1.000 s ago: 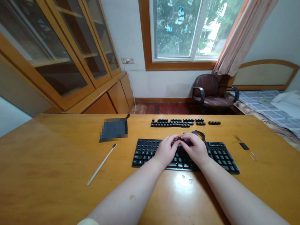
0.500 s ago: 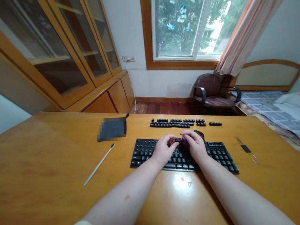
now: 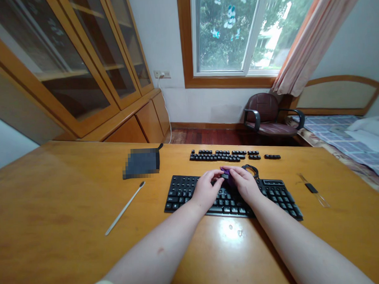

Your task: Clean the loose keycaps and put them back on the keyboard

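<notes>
Above the middle of a black keyboard point(image 3: 223, 209), my two hands come together. My left hand point(image 3: 207, 187) pinches a small black keycap point(image 3: 224, 176) between thumb and fingers. My right hand point(image 3: 244, 182) is closed on a purple cloth point(image 3: 229, 180), which lies against the keycap; most of the cloth is hidden by the fingers. On the keyboard's upper left, bare key stems point(image 3: 184, 181) show where keycaps are off. Behind the keyboard, loose black keycaps point(image 3: 215, 157) stand in rows on the wooden desk point(image 3: 70, 196).
A white-handled brush point(image 3: 125, 208) and a dark pouch point(image 3: 142, 162), partly blurred, lie to the left. The wire keycap puller point(image 3: 311, 188) is at the right. A coiled black cable point(image 3: 252, 169) sits behind the keyboard. Beyond the desk stands a chair point(image 3: 265, 114).
My right hand has shifted slightly left and brought the purple cloth over against the keycap. More of the cable shows. My left hand has barely moved.
</notes>
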Demonstrator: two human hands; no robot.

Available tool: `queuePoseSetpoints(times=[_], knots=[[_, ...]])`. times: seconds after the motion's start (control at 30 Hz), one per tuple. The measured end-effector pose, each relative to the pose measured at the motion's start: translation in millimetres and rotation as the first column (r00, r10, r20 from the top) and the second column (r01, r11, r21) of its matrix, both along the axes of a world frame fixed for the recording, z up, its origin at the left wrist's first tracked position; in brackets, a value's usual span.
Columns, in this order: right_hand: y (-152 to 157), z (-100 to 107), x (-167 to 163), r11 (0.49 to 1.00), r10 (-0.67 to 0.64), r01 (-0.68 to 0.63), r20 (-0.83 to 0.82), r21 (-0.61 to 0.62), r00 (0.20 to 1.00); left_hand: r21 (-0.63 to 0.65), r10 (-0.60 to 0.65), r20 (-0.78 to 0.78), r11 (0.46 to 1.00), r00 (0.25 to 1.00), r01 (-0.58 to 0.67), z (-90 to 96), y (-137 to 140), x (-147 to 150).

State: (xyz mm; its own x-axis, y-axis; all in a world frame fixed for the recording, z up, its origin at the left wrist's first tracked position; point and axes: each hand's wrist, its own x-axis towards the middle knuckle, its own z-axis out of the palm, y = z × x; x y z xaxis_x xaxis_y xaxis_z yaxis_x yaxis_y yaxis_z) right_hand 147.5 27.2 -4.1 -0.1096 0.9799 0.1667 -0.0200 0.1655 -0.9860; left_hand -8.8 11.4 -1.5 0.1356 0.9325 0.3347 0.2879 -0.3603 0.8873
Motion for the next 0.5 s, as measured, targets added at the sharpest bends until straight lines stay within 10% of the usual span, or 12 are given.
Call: queuePoseSetpoints(times=[0.5], knots=[[1.2,1.1,-2.9,0.998,0.03,-0.033,-0.055,-0.059,0.998,-0.026,0.1,0.105,0.995,0.989,-0.098,-5.5,4.7,-0.7]])
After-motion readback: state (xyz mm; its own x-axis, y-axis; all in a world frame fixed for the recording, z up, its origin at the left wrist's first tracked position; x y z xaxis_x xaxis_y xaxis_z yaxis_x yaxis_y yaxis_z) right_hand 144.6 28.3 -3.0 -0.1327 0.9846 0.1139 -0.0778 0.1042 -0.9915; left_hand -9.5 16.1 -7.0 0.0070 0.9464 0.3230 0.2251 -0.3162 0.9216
